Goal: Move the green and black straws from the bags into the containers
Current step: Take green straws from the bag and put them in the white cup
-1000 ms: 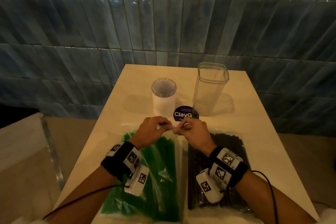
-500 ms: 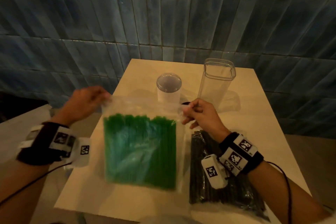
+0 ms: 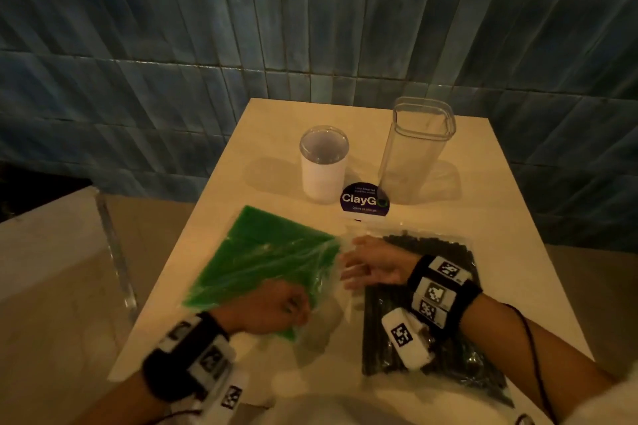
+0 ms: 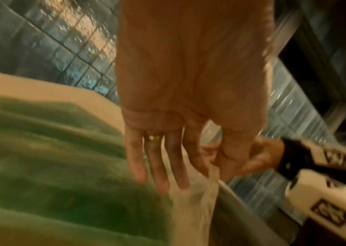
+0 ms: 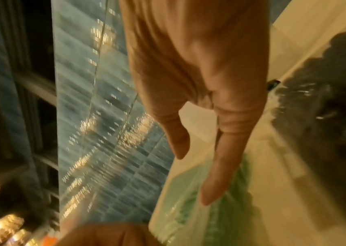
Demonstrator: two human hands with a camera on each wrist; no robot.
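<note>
The left hand's fingers (image 4: 157, 166) are seen straight and slightly apart in the left wrist view, laid over the near corner of the green bag (image 3: 262, 259); whether the thumb pinches the clear film cannot be told through the blur. In the head view the left hand (image 3: 272, 309) looks more bunched, so its grip is left uncertain. The right hand's fingers (image 5: 218, 166) are held straight and loose, with the thumb apart, beside the green bag's right edge; touch cannot be confirmed. The right hand (image 3: 376, 267) and its wrist are placed above the black bag (image 3: 428, 321), which lies flat to the right. The green bag is set at a slant on the table (image 3: 483, 217), its straws inside. Behind the bags, a white cup (image 3: 322, 169) and a clear jar (image 3: 414, 152) are stood upright, with a round sticker (image 3: 362, 200) between their bases.
</note>
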